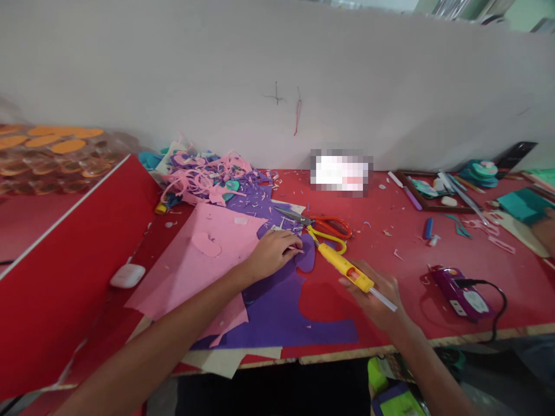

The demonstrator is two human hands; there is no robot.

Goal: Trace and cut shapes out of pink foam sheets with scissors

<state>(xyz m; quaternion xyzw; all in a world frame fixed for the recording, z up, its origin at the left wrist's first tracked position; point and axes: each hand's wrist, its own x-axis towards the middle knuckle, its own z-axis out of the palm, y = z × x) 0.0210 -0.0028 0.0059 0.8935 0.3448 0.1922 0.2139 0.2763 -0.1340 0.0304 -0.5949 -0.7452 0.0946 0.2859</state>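
Observation:
My right hand (381,294) is wrapped round a yellow glue gun (344,266), with a clear glue stick (384,299) poking out of its back end. The gun's nozzle points away from me, beside the left hand. My left hand (275,251) pinches a small pink piece (295,249), mostly covered by the fingers. Right by those fingertips lies a rounded purple felt cutout (307,257). Just beyond both hands are scissors (332,226) with red and yellow handles. Under my left arm spread a pink felt sheet (173,283) and a purple felt sheet (277,318) with cut-out curves.
Felt scraps (208,173) pile up by the wall. A red board (78,277) and a white case (128,275) are at left. Rightward lie a purple power box (463,294) with a black cable, a tray (427,202) of tools, and another person's hand (545,231).

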